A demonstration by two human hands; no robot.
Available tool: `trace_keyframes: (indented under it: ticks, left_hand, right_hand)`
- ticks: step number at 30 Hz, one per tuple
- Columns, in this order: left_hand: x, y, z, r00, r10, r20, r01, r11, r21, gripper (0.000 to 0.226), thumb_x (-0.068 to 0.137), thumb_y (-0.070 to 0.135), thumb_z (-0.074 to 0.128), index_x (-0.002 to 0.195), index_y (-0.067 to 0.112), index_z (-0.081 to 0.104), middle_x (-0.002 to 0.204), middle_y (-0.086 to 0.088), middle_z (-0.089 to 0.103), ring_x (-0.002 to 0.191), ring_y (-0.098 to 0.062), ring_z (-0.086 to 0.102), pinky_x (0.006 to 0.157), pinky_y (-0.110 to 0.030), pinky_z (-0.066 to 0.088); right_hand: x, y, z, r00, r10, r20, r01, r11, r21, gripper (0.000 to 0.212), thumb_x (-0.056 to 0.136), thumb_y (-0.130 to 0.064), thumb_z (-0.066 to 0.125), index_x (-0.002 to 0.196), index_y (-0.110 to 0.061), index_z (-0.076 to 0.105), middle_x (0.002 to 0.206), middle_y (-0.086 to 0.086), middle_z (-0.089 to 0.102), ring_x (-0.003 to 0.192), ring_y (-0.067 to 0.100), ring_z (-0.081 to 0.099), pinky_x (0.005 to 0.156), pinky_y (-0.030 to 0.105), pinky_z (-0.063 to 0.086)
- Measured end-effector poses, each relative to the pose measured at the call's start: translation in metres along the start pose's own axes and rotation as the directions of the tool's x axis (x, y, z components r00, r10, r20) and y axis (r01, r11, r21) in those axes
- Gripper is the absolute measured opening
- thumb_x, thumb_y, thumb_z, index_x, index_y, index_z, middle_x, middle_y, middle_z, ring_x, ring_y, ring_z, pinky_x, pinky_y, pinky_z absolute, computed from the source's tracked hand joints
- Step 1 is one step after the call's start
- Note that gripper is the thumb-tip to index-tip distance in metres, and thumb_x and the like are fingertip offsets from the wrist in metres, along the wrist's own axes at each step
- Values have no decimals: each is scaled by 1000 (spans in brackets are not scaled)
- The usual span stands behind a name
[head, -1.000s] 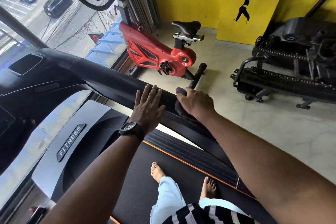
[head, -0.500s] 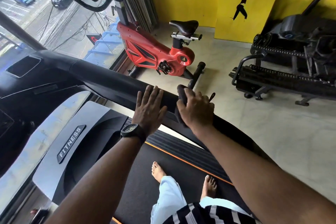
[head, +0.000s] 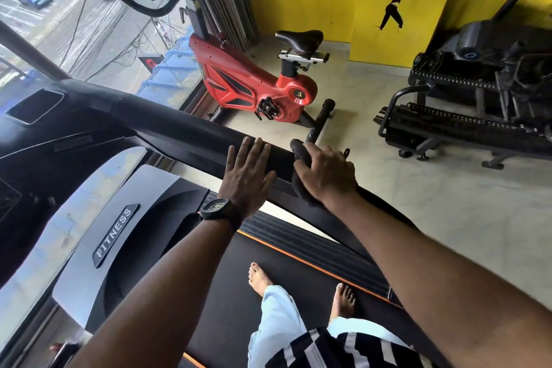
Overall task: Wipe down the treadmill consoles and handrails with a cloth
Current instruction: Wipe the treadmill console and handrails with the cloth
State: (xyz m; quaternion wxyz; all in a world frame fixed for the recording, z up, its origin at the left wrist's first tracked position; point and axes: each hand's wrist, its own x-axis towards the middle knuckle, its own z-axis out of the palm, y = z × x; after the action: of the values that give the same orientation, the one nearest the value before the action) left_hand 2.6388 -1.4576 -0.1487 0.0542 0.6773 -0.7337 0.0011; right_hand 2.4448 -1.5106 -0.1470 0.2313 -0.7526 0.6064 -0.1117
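Note:
A thick black handrail (head: 179, 131) runs from the treadmill console (head: 44, 134) at the left down to the lower right. My left hand (head: 246, 176), with a black watch on the wrist, lies flat on the rail with fingers straight. Just to its right my right hand (head: 327, 173) grips a dark cloth (head: 300, 155) wrapped over the rail. The cloth shows above my fingers and hangs below my palm. The rail under both hands is hidden.
A red exercise bike (head: 257, 84) stands on the floor beyond the rail by the window. A black machine (head: 466, 116) sits at the right against the yellow wall. My bare feet stand on the treadmill belt (head: 227, 293). A grey motor cover (head: 119, 230) reads FITNESS.
My right hand with the cloth has slid a little up the rail toward my left hand. The left hand has stayed flat in the same spot.

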Motion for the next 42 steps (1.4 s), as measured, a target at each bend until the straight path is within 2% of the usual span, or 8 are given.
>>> trace_keyframes:
  ticks: [3,8,13,18,23,27,37,42]
  left_hand:
    - [1,2,-2,1000,-9,9,9,1000,-5,72,96,53,22,155,13,32,163,-10,27,154,-28,10,125,-52,3]
    - [1,4,0,1000,7,30,-8,1000,9,70,98,51,27,156,14,29,164,-10,24,155,-28,7,125,-50,0]
    - [2,6,-1,1000,5,25,-6,1000,3,71,96,52,24,156,14,30,164,-10,26,155,-28,7,124,-48,-2]
    - [1,7,0,1000,23,18,-23,1000,3,73,95,53,21,156,13,31,163,-10,26,154,-29,9,125,-50,1]
    - [1,7,3,1000,22,6,-22,1000,7,71,97,53,23,155,13,33,163,-10,28,154,-29,12,124,-53,5]
    - [2,8,3,1000,15,17,-15,1000,12,72,96,54,21,156,15,30,164,-9,25,154,-27,8,125,-51,2]
    - [4,6,9,999,35,-35,-35,999,-1,66,97,49,32,151,12,41,158,-11,37,152,-32,20,123,-57,10]
    - [5,8,6,999,40,-12,-40,999,10,67,98,51,27,152,13,40,159,-11,36,152,-31,19,124,-56,8]
  right_hand:
    - [25,7,-9,980,138,145,-154,983,101,55,101,-56,31,138,-26,56,132,19,63,119,41,57,97,47,46]
    - [-17,4,8,993,0,-118,1,1000,4,58,91,-54,38,139,-27,58,123,12,67,110,36,60,87,46,47]
    - [17,15,-10,981,148,124,-162,981,108,53,98,-59,34,131,-27,60,130,16,65,118,40,58,96,46,48]
    - [-18,9,4,994,66,-92,-64,998,24,59,92,-55,34,140,-27,55,127,12,65,115,36,58,89,46,47]
    - [20,25,-9,970,207,129,-221,970,105,58,99,-59,30,135,-26,60,129,17,65,117,39,59,93,44,47]
    - [-12,12,5,972,211,-100,-205,977,60,53,97,-54,42,140,-27,56,130,14,63,119,38,56,95,48,44]
    - [-16,8,5,983,137,-120,-136,991,15,54,93,-53,39,135,-26,60,127,12,65,116,35,57,92,47,44]
    - [27,19,-9,954,259,149,-275,957,94,55,97,-54,33,125,-20,67,125,18,66,113,39,59,85,42,44]
